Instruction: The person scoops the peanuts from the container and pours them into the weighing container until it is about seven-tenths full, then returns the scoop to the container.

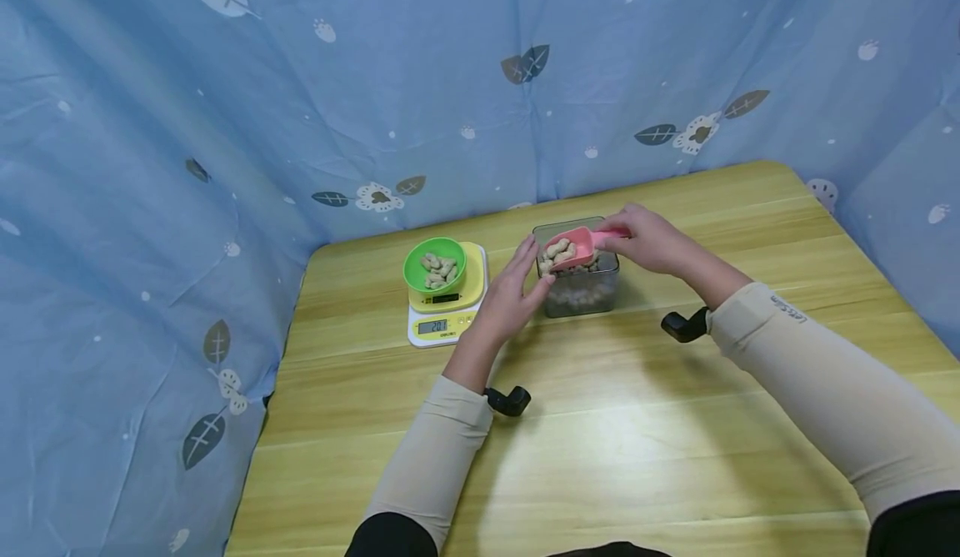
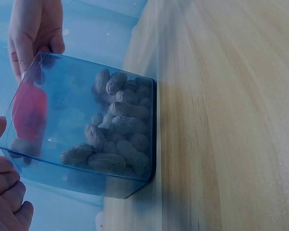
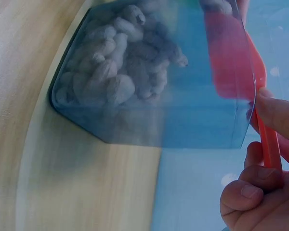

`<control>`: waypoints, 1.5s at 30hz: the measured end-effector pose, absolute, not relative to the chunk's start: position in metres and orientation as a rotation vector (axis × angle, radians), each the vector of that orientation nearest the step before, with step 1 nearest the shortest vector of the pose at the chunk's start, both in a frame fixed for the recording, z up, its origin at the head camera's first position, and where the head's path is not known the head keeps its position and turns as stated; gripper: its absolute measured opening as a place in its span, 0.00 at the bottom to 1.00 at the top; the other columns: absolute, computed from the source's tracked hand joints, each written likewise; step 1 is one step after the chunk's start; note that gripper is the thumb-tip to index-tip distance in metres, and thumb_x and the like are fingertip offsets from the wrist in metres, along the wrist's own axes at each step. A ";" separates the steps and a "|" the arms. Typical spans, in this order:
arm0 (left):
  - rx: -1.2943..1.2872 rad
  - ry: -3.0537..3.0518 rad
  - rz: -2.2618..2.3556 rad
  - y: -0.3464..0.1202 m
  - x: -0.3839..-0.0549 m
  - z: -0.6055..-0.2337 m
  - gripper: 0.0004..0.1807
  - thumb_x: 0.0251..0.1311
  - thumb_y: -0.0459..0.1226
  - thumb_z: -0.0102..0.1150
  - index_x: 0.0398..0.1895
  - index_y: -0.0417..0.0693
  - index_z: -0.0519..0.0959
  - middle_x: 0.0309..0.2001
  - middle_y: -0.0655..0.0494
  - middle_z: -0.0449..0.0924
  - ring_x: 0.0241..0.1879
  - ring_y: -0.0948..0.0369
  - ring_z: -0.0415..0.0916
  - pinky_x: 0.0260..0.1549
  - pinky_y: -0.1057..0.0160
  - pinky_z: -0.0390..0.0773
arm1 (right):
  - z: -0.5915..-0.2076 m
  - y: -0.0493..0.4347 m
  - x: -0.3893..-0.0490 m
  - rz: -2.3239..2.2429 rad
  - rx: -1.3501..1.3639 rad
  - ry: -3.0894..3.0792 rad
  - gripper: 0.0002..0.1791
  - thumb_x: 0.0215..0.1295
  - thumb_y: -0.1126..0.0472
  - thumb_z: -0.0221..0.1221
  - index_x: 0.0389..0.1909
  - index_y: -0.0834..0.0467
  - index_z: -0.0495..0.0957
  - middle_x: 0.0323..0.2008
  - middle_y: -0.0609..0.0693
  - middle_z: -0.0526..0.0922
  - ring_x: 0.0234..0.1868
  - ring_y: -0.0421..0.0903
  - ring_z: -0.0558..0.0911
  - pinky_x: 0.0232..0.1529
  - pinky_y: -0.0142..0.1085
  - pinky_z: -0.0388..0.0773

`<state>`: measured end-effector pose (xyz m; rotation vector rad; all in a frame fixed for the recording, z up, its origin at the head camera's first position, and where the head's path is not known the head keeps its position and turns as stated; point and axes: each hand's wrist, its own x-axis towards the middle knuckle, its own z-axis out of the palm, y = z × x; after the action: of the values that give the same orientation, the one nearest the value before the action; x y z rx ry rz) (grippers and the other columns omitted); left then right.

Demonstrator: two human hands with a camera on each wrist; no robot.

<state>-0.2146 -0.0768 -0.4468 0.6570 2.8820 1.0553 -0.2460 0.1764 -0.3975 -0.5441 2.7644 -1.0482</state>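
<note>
A pink scoop (image 1: pixel 581 242) holding several unshelled peanuts (image 1: pixel 559 250) is at the top of a clear plastic container (image 1: pixel 581 290). My right hand (image 1: pixel 643 238) grips its handle (image 3: pixel 269 149), thumb on one side and curled fingers on the other. More peanuts (image 2: pixel 127 125) are piled inside the container. At the container's left side is my left hand (image 1: pixel 512 294), fingers extended and thumb near the front corner of the rim. Whether it presses the wall is hard to tell.
Left of the container, a green bowl (image 1: pixel 414 270) with several peanuts sits on a yellow and white kitchen scale (image 1: pixel 420 328) with a lit display. A blue patterned curtain (image 1: pixel 450 107) hangs behind the wooden table (image 1: pixel 600 457).
</note>
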 end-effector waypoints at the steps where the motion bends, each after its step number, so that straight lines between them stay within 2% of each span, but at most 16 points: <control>1: 0.657 2.881 1.056 -0.077 -0.215 -0.447 0.37 0.66 0.60 0.39 0.74 0.57 0.51 0.72 0.82 0.33 0.72 0.63 0.46 0.69 0.56 0.55 | -0.399 0.178 -0.246 -1.061 -0.529 2.758 0.20 0.68 0.51 0.54 0.54 0.57 0.78 0.41 0.56 0.72 0.39 0.51 0.68 0.38 0.43 0.67; 7: 0.656 2.879 1.052 -0.077 -0.215 -0.448 0.38 0.65 0.62 0.37 0.74 0.59 0.50 0.71 0.83 0.32 0.72 0.63 0.46 0.69 0.57 0.55 | -0.407 0.185 -0.247 -1.142 -0.446 2.712 0.23 0.67 0.47 0.54 0.55 0.58 0.77 0.45 0.57 0.74 0.42 0.52 0.70 0.41 0.44 0.70; 17: 0.662 2.865 1.054 -0.079 -0.219 -0.447 0.38 0.64 0.63 0.35 0.74 0.62 0.48 0.71 0.85 0.31 0.72 0.63 0.45 0.69 0.55 0.55 | -0.409 0.186 -0.249 -1.210 -0.391 2.677 0.25 0.65 0.46 0.55 0.56 0.58 0.76 0.50 0.57 0.74 0.47 0.53 0.72 0.44 0.46 0.72; 23: 0.691 2.879 1.067 -0.079 -0.221 -0.445 0.37 0.65 0.63 0.36 0.74 0.63 0.48 0.72 0.83 0.32 0.72 0.63 0.45 0.69 0.56 0.54 | -0.408 0.185 -0.251 -1.264 -0.363 2.671 0.26 0.65 0.45 0.55 0.58 0.58 0.75 0.50 0.57 0.74 0.49 0.53 0.72 0.45 0.47 0.73; 27: 0.700 2.856 1.058 -0.080 -0.216 -0.447 0.37 0.66 0.61 0.37 0.74 0.60 0.47 0.72 0.79 0.32 0.72 0.62 0.46 0.69 0.56 0.55 | -0.412 0.184 -0.248 -1.264 -0.344 2.654 0.27 0.65 0.46 0.55 0.58 0.59 0.74 0.48 0.57 0.74 0.48 0.52 0.72 0.45 0.45 0.74; 32: 0.685 2.851 1.077 -0.080 -0.212 -0.450 0.35 0.68 0.58 0.38 0.75 0.62 0.46 0.73 0.80 0.32 0.72 0.61 0.47 0.68 0.54 0.57 | -0.410 0.185 -0.245 -1.247 -0.350 2.690 0.26 0.65 0.46 0.55 0.57 0.59 0.75 0.49 0.57 0.74 0.46 0.52 0.72 0.42 0.44 0.72; 38: 0.674 2.869 1.090 -0.082 -0.212 -0.449 0.35 0.67 0.60 0.36 0.74 0.67 0.43 0.72 0.82 0.30 0.73 0.62 0.44 0.69 0.54 0.55 | -0.396 0.183 -0.247 -1.294 -0.352 2.705 0.26 0.65 0.46 0.55 0.58 0.57 0.75 0.55 0.58 0.74 0.50 0.52 0.73 0.44 0.45 0.72; 41: 0.675 2.870 1.138 -0.090 -0.213 -0.447 0.36 0.66 0.61 0.36 0.74 0.66 0.43 0.72 0.80 0.32 0.73 0.64 0.43 0.69 0.54 0.54 | -0.389 0.175 -0.247 -1.320 -0.357 2.706 0.27 0.65 0.44 0.55 0.58 0.57 0.75 0.55 0.58 0.75 0.51 0.52 0.73 0.46 0.45 0.72; 45: 0.656 2.905 1.207 -0.109 -0.215 -0.444 0.36 0.67 0.60 0.38 0.74 0.65 0.44 0.75 0.71 0.37 0.73 0.64 0.42 0.70 0.53 0.53 | -0.381 0.159 -0.247 -1.337 -0.395 2.732 0.27 0.64 0.43 0.55 0.57 0.55 0.76 0.53 0.56 0.76 0.48 0.50 0.73 0.44 0.44 0.72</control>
<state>-0.2152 -0.1087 -0.4437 0.6559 2.9046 1.2073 -0.2474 0.1587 -0.3815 -0.3954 2.7320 -1.3373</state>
